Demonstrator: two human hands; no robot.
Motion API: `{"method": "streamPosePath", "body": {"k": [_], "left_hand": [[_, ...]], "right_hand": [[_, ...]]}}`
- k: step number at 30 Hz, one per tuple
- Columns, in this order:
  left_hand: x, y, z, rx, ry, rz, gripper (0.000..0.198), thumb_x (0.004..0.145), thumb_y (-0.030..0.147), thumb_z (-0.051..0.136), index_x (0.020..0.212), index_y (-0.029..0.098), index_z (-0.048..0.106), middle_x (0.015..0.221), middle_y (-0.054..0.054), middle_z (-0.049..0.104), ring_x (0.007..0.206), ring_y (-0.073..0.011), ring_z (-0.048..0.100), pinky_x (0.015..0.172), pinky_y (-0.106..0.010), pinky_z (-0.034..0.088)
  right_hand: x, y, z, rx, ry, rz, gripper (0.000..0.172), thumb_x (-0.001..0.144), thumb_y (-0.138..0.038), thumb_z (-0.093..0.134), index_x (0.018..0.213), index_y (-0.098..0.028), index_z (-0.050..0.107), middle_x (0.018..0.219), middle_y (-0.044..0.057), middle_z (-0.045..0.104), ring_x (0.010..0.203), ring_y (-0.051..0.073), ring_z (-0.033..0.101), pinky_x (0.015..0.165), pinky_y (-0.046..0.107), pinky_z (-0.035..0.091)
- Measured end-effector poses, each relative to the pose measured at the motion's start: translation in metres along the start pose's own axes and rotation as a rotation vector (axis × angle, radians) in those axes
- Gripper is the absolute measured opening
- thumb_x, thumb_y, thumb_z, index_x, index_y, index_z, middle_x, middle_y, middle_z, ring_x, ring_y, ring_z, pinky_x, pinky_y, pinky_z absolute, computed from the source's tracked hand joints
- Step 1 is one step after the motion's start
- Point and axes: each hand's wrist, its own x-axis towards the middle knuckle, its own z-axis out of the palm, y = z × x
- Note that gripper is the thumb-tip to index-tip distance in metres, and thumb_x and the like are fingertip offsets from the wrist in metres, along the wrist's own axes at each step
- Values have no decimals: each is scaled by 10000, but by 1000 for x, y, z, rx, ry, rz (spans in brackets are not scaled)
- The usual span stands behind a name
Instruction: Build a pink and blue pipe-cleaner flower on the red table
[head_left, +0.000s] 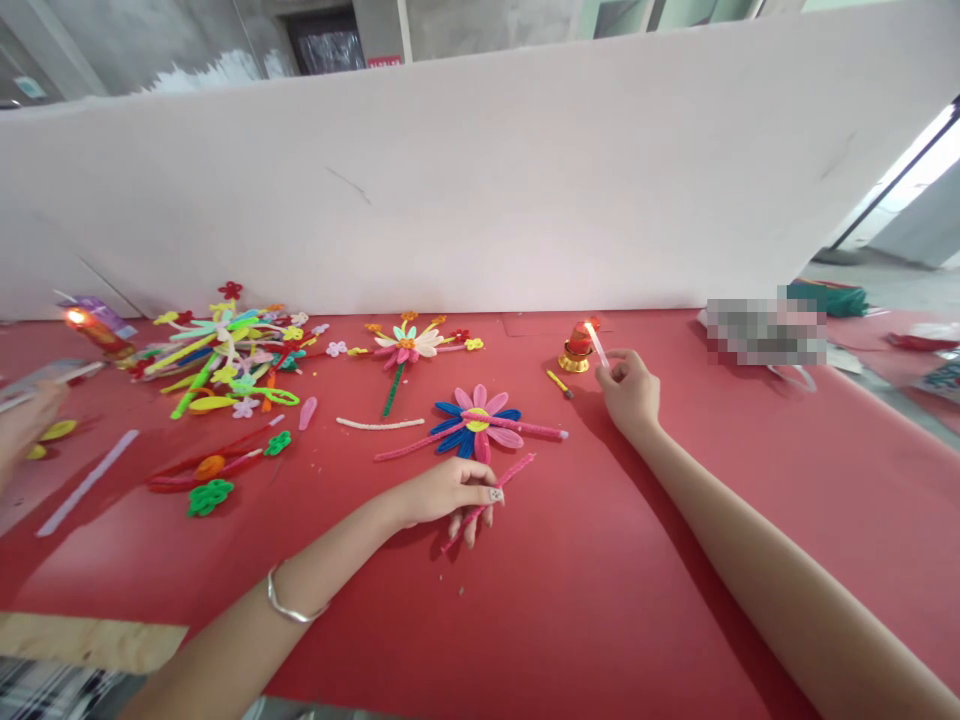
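My left hand (466,495) is closed around a pink pipe cleaner (517,468), held slantwise low over the red table. Just beyond it lies a pipe-cleaner flower (499,404) with pink and blue petals and a yellow centre. Pink strips stick out from the flower on both sides. My right hand (631,392) pinches a translucent glue stick (598,345), tilted so its tip is at the flame of a lit red candle (580,338) on a gold base. A short yellow stick with a dark end (559,382) rests in front of the candle.
A finished-looking flower with a green stem (394,390) and a pile of colourful pipe-cleaner pieces (225,350) lie left. A co-worker's hand (34,415) is at far left near another lit candle (97,330). A white panel (480,200) stands behind the table.
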Motion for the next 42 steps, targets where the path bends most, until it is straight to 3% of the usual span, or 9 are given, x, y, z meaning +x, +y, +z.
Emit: {"method": "streamPosePath", "body": {"k": [35,42], "left_hand": [[0,0,-1,3,1,20,217,796,359,548,784,150,491,665,1,614,402,-91,569,309,-160,352],[0,-2,-1,15,10,17,246,819,387,519,830,142,512,669,4,616,369,-67,532,291,-152,312]], "right_hand": [[-2,-2,-1,6,-5,2,226,720,-325,513,916,-217,545,524,-68,447,488,113,417,546,234,304],[-2,-1,-1,12,7,8,232,789,-395,441,902,-220,544,523,-54,451,475,121,407,530,239,297]]}}
